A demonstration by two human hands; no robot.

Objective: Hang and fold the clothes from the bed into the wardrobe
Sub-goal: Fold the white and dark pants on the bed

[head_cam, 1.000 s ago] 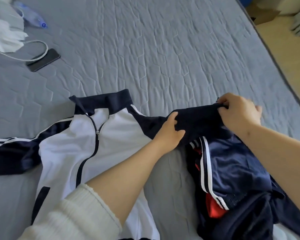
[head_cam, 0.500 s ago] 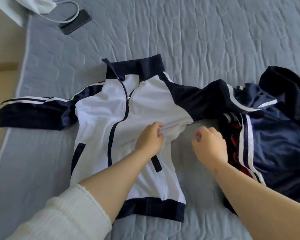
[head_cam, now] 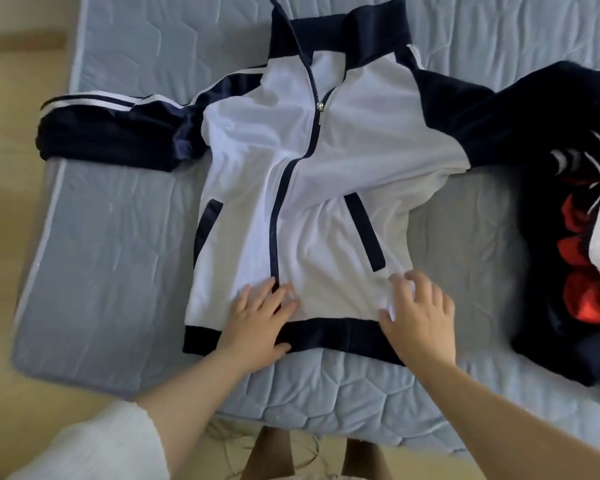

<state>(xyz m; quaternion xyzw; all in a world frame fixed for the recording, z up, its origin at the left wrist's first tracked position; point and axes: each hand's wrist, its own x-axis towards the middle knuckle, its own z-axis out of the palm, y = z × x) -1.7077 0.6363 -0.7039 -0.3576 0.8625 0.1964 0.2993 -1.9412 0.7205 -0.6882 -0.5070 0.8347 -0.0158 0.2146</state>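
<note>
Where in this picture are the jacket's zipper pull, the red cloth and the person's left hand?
zipper pull (head_cam: 320,110): head view, on its small metal tab.
red cloth (head_cam: 584,303): head view, on its lowest red fold.
left hand (head_cam: 257,320): head view, on the back of the hand.

A grey-blue quilted mattress (head_cam: 118,271) carries a white zip-up track jacket with navy sleeves, collar and hem (head_cam: 343,161), spread flat beneath the left hand (head_cam: 257,315) and right hand (head_cam: 421,313). A crumpled navy, white-striped, red-lined clothes heap (head_cam: 541,306) lies right of the right hand.
</note>
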